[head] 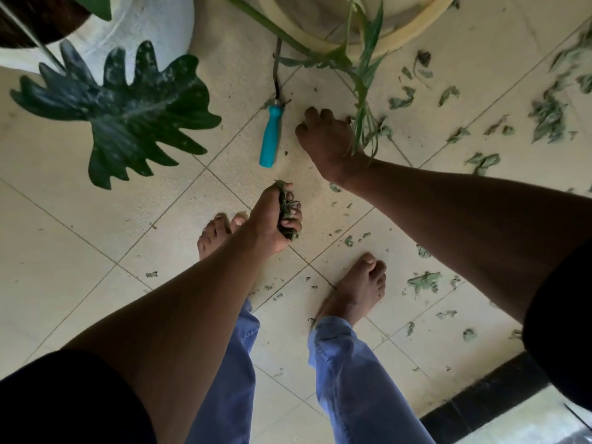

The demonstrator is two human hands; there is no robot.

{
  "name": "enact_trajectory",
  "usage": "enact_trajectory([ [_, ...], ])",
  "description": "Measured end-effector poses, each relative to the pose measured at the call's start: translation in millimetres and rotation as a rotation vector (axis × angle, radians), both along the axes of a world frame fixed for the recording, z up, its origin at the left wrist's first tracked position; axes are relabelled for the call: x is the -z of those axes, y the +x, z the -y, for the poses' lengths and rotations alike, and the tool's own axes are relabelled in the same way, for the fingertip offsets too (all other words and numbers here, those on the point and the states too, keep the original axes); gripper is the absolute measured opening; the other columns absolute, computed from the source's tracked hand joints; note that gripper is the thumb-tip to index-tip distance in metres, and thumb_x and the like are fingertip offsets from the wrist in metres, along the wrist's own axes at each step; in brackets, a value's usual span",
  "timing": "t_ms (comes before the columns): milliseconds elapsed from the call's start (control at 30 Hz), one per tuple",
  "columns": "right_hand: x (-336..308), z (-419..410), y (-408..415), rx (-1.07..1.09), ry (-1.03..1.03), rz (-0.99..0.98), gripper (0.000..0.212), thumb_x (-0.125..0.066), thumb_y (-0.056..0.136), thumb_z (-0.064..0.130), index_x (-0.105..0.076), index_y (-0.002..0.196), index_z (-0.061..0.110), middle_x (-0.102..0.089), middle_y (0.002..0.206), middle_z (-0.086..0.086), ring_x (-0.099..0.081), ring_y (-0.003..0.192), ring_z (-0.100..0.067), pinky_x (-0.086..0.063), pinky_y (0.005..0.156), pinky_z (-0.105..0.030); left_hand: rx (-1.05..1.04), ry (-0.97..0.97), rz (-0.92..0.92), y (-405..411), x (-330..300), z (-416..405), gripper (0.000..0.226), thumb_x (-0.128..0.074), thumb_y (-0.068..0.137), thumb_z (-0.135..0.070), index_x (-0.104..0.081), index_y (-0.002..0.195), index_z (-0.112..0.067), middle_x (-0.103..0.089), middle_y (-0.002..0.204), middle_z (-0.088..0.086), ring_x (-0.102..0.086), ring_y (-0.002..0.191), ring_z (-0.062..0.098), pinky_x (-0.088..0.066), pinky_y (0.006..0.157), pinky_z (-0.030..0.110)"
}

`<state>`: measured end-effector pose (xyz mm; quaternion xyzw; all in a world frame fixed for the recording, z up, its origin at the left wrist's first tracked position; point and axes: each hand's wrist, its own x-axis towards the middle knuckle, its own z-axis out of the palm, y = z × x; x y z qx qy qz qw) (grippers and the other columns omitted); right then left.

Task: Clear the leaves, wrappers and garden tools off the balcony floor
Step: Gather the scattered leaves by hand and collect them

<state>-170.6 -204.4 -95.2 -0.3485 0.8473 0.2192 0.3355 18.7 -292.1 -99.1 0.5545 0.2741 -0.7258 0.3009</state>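
My left hand [275,216] grips a bunch of green leaf scraps [286,210] a little above the tiled floor [160,225]. My right hand [326,139] reaches down to the floor with its fingers curled, knuckles up; what lies under it is hidden. A garden tool with a turquoise handle [270,136] and a dark metal shaft lies on the tiles just left of my right hand. Several torn leaf pieces [547,118] are scattered over the floor to the right, and more leaf scraps [424,282] lie near my right foot.
A white pot [141,24] with a big dark lobed leaf [125,113] stands at the upper left. A cream pot [394,30] with long drooping green stems stands at the top. My bare feet [358,286] are on the tiles. A dark threshold [487,395] runs along the lower right.
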Motion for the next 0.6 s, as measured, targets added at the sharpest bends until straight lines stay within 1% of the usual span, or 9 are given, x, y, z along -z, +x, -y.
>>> enact_trajectory([
  [133,-3.8,6.9,15.7,0.105,-0.135,-0.027,0.036,-0.029,0.110,0.019,-0.042,0.141,0.007,-0.041,0.152,-0.009,-0.034,0.141,-0.026,-0.022,0.117,-0.035,0.000,0.014,0.008,-3.9,-1.8,-0.8,0.034,-0.053,0.098,-0.025,-0.044,0.065,-0.022,-0.038,0.061,-0.004,-0.031,0.048,0.006,-0.023,0.039,0.015],
  [167,-4.9,36.2,24.3,0.102,-0.238,0.063,0.032,-0.034,0.108,0.016,-0.050,0.134,0.006,-0.050,0.145,-0.010,-0.042,0.136,-0.026,-0.029,0.114,-0.033,-0.001,0.021,0.011,-4.5,-2.1,-0.9,0.034,-0.054,0.097,-0.025,-0.044,0.065,-0.022,-0.038,0.061,-0.004,-0.031,0.048,0.006,-0.023,0.038,0.015],
  [200,-13.6,73.9,37.4,0.118,-0.282,0.284,0.025,-0.044,0.103,0.009,-0.059,0.123,0.005,-0.063,0.129,-0.009,-0.055,0.126,-0.023,-0.041,0.104,-0.026,-0.006,0.027,0.016,-5.4,-2.5,-1.2,0.033,-0.054,0.097,-0.025,-0.043,0.065,-0.022,-0.038,0.062,-0.004,-0.031,0.048,0.007,-0.023,0.037,0.015],
  [267,-24.6,147.2,63.0,0.053,-0.329,0.726,0.018,-0.063,0.086,-0.005,-0.073,0.092,0.008,-0.075,0.083,0.001,-0.072,0.085,-0.007,-0.053,0.071,-0.018,-0.015,0.034,0.034,-7.8,-3.3,-3.2,0.032,-0.053,0.096,-0.025,-0.044,0.066,-0.022,-0.037,0.064,-0.004,-0.031,0.046,0.007,-0.023,0.036,0.015],
  [300,-30.6,163.9,70.6,0.077,-0.325,0.831,0.018,-0.069,0.080,-0.007,-0.075,0.084,0.010,-0.074,0.072,0.005,-0.071,0.072,-0.003,-0.055,0.066,-0.019,-0.009,0.028,0.045,-9.9,-3.9,-4.3,0.029,-0.051,0.097,-0.025,-0.045,0.068,-0.022,-0.037,0.065,-0.004,-0.032,0.046,0.006,-0.023,0.036,0.015],
  [367,-46.4,155.9,66.4,0.223,-0.246,0.982,0.018,-0.077,0.076,-0.008,-0.076,0.087,0.006,-0.076,0.077,-0.004,-0.072,0.074,-0.013,-0.063,0.074,-0.032,0.007,0.006,0.055,-14.6,-5.3,-6.7,0.022,-0.046,0.097,-0.026,-0.052,0.077,-0.020,-0.039,0.068,-0.004,-0.033,0.047,0.005,-0.025,0.036,0.014],
  [467,-57.7,117.6,47.2,0.291,-0.214,0.986,0.017,-0.079,0.077,-0.005,-0.076,0.090,0.006,-0.077,0.088,-0.014,-0.073,0.081,-0.023,-0.064,0.076,-0.040,0.026,-0.048,0.008,-22.8,-9.0,-8.4,0.029,-0.036,0.102,-0.026,-0.060,0.090,-0.015,-0.048,0.072,-0.002,-0.040,0.042,0.006,-0.029,0.032,0.016],
  [533,-59.7,104.5,44.8,0.174,-0.224,0.878,0.019,-0.080,0.077,0.002,-0.078,0.085,0.020,-0.078,0.084,0.000,-0.073,0.080,-0.013,-0.061,0.071,-0.032,0.058,-0.069,-0.015,-30.7,-11.8,-11.1,0.047,-0.036,0.103,-0.027,-0.067,0.071,-0.014,-0.056,0.061,-0.003,-0.049,0.040,0.010,-0.036,0.036,0.016],
  [600,-60.9,90.3,44.6,0.071,-0.279,0.758,0.020,-0.078,0.078,0.006,-0.077,0.082,0.025,-0.077,0.080,0.009,-0.072,0.079,-0.006,-0.061,0.075,-0.032,0.102,-0.052,-0.022,-38.4,-16.5,-14.7,0.048,-0.044,0.100,-0.031,-0.060,0.055,-0.022,-0.053,0.052,-0.004,-0.050,0.043,0.013,-0.038,0.044,0.019],
])
